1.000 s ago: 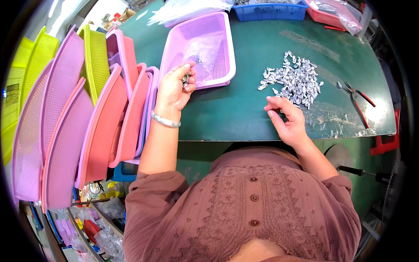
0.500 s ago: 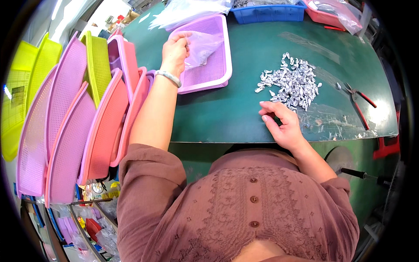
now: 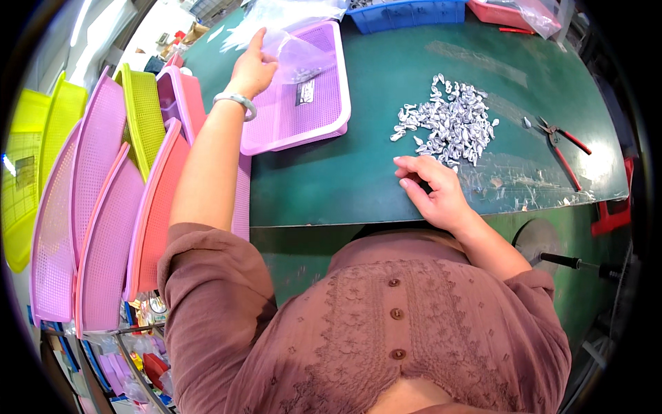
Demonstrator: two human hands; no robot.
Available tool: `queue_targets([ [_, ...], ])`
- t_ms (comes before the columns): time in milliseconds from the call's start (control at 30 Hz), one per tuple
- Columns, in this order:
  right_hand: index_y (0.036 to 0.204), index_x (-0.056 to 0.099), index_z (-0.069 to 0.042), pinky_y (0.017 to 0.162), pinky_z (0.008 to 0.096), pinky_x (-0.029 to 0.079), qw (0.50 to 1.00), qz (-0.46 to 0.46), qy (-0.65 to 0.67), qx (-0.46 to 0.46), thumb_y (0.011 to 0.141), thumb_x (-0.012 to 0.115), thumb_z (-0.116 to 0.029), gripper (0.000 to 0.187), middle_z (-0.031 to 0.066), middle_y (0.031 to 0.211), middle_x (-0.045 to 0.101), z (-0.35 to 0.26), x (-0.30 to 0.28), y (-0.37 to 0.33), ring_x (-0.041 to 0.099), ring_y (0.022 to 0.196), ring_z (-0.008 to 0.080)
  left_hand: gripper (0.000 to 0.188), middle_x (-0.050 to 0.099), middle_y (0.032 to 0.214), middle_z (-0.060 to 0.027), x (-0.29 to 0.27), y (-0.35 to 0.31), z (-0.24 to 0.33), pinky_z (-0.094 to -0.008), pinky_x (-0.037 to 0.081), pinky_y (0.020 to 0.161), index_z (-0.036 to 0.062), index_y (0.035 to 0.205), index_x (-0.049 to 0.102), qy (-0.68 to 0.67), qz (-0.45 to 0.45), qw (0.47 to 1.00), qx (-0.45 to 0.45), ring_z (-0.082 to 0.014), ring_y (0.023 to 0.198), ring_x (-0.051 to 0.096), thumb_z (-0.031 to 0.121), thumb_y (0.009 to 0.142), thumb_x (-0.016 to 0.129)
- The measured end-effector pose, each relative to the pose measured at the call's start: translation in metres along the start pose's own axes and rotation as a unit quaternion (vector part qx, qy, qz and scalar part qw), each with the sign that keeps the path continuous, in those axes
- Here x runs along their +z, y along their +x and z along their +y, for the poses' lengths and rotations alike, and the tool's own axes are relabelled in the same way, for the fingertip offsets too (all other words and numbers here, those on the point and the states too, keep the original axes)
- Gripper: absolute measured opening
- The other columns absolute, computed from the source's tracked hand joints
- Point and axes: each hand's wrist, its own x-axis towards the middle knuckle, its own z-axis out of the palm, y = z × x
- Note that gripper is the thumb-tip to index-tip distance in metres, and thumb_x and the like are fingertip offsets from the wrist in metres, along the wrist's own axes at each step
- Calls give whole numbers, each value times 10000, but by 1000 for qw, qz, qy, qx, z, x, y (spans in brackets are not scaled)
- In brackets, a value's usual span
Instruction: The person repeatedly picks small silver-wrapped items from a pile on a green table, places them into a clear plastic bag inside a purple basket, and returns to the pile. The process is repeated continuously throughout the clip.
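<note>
My left hand [image 3: 254,70], a bracelet at its wrist, is over the left side of a purple mesh basket [image 3: 343,114]. Its index finger stretches toward the far side and I see nothing held. Beside the fingers, a clear plastic bag [image 3: 295,50] lies in the basket, with small grey pieces and a printed label at its lower end. My right hand [image 3: 436,193] rests near the table's front edge, fingers loosely curved and thumb apart, holding nothing visible. Just beyond it is a loose pile of small silvery metal clasps [image 3: 455,124].
Red-handled pliers [image 3: 562,148] lie on the green table [image 3: 372,179] at the right. Flat clear bags [image 3: 243,33], a blue bin [image 3: 408,16] and a pink bin [image 3: 514,14] line the far edge. Nested baskets [image 3: 110,200] crowd the left side.
My left hand has let go of the clear bag and moved left and away from me, its index finger now extended. The bag has settled into the basket. My right hand stays by the pile.
</note>
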Motion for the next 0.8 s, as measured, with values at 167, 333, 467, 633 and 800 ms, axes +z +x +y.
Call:
queue_targets([
  [167,1014,575,-36,602,274,460,999,13,23,22,738,581,25,283,83,808,590,1,-2,-2,572,723,195,704,613,743,-77,-18,5,13,-327,477,688,274,1340,294,122,1,992,4,-195,702,599,-48,742,480],
  [333,998,579,-30,616,276,461,999,16,30,18,754,574,4,247,91,814,598,2,-2,-3,582,734,192,667,557,677,-123,-61,0,25,-347,445,663,257,1305,364,262,-54,958,104,-235,656,562,-65,724,416],
  [467,985,582,-31,627,282,465,999,17,35,25,753,571,2,235,92,806,597,0,-3,-2,582,734,202,633,571,706,-145,-56,-32,39,-375,441,672,232,1317,340,317,-95,942,64,-284,700,575,0,738,448],
  [633,981,585,-42,649,313,467,996,54,-75,-5,737,576,-1,248,80,792,591,8,-22,5,572,731,225,556,588,899,-168,-64,-80,71,-404,450,724,189,1297,364,329,8,944,-21,-309,848,577,227,771,540],
  [800,1053,537,-44,776,378,429,962,-15,-267,-51,721,571,-22,335,113,908,579,9,-50,36,531,889,286,392,575,970,-164,-58,-112,79,-396,448,740,76,1142,515,267,163,946,88,-333,889,549,236,788,568],
])
